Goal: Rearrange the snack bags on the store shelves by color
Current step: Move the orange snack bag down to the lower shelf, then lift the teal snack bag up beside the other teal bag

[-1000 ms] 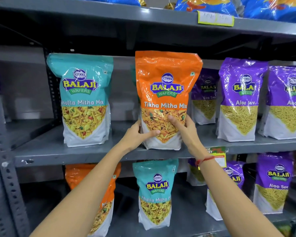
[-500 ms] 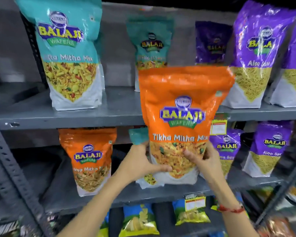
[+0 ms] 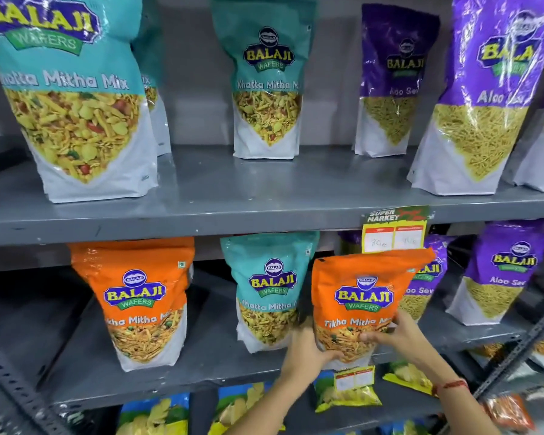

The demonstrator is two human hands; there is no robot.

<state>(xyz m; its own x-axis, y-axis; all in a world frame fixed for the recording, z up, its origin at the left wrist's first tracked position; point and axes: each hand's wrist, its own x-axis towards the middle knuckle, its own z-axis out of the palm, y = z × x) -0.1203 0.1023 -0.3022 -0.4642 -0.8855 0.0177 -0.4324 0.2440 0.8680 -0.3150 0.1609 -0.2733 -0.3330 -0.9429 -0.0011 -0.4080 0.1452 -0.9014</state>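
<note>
Fingers (image 3: pixel 374 335) of right hand (image 3: pixel 399 337) and left hand (image 3: pixel 305 346) clamped on lower sides of held orange bag (image 3: pixel 363 296), upright at front edge of lower shelf (image 3: pixel 170 365), between teal bag (image 3: pixel 269 290) and purple bags. Glossy orange pouch, blue-and-yellow logo, white "Tikha Mitha" lettering, clear window showing mix. Red thread on right wrist. Lower shelf count: two orange with second orange bag (image 3: pixel 139 296) at left, one teal, at least two purple. Upper shelf (image 3: pixel 264 196) beyond: three teal visible, at least three purple.
</note>
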